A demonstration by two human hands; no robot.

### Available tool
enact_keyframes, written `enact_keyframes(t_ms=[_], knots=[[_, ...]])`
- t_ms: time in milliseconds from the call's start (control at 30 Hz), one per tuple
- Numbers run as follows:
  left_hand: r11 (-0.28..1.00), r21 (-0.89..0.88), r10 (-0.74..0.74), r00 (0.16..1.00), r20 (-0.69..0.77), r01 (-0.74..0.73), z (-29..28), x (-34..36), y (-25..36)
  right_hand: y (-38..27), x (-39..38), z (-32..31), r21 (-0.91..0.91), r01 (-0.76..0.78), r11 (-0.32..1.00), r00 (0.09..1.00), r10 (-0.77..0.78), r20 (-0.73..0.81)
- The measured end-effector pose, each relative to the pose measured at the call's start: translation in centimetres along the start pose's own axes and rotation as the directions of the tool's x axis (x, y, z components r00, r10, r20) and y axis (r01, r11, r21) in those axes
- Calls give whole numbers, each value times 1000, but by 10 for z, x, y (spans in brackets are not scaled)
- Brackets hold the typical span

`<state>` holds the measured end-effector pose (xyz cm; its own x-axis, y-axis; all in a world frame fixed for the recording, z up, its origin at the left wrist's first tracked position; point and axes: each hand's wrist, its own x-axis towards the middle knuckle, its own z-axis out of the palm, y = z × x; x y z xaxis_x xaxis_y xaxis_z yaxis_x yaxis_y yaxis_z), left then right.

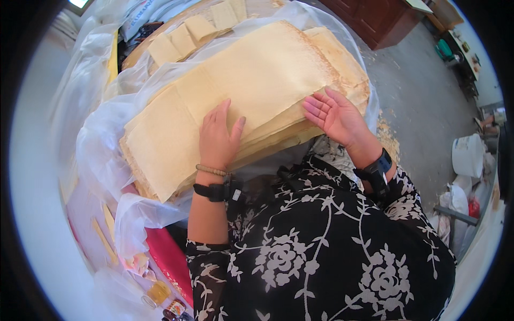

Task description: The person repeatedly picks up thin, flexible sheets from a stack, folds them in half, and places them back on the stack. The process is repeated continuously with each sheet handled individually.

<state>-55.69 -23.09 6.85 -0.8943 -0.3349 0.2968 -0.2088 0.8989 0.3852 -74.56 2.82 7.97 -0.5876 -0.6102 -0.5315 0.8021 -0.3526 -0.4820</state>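
Observation:
A thick stack of thin pale-yellow sheets (pixel 249 64), with ragged browned edges at the right, lies on translucent plastic. My left hand (pixel 219 131) rests palm down on the top sheet near its front edge, fingers loosely extended, a bead bracelet and black band on the wrist. My right hand (pixel 334 117) is at the stack's front right edge, palm turned up and fingers slightly curled but apart, holding nothing that I can see; whether the fingertips touch the edge I cannot tell. Several smaller folded yellow pieces (pixel 179 40) lie behind the stack.
Crumpled plastic sheeting (pixel 101 134) drapes around the stack's left. At lower left lie small bottles (pixel 171 309) and a red cloth (pixel 163 251). A brown cabinet (pixel 377 24) stands behind at the right; a white bucket (pixel 466 154) and bags are on the right, near scraps (pixel 388 142) on the floor.

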Motion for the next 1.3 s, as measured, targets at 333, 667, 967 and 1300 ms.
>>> enact_keyframes(t_ms=[333,667,967,1300], knots=[[976,-213,57,997,43,-46,-11,17,-31,-2,51,58,-752,288,592,897,-442,-4],[396,-823,-308,903,300,408,7,25,-71,98,24,137,-598,631,493,752,-201,628],[173,-878,-613,746,258,446,-2,20,-103,124,21,169,-451,891,-55,435,-178,882],[976,-6,-209,921,-329,220,-40,-11,-109,89,31,163,-695,583,422,804,-176,568]])
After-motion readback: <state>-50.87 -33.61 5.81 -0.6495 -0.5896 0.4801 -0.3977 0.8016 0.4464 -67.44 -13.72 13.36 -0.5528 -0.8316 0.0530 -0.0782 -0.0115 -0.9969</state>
